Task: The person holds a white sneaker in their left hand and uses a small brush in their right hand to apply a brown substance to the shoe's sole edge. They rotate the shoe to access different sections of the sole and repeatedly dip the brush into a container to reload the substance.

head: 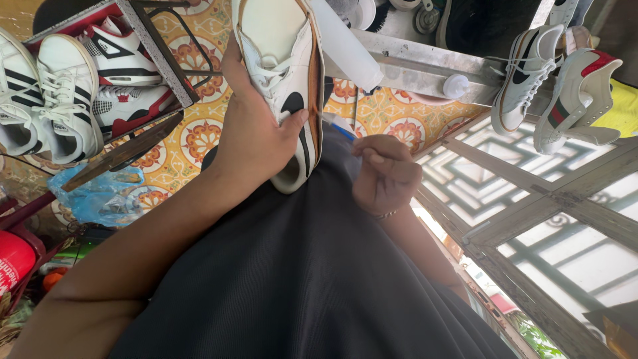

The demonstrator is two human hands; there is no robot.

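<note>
My left hand [256,129] grips a white sneaker [282,63] with black side marks and a tan sole edge, holding it on its side over my dark-clad lap. The thumb presses on the shoe's side near the heel. My right hand [384,174] is closed around a thin blue-and-white tool [335,125], like a small brush or pen, whose tip points at the sneaker's sole edge. A thin bracelet sits on that wrist.
A rack [156,46] at the left holds several white, black and red sneakers [63,93]. Two more sneakers [561,83] hang at the right by a wooden lattice frame [531,199]. A white bottle [345,43] lies behind the shoe. A blue plastic bag [100,196] lies on the patterned tile floor.
</note>
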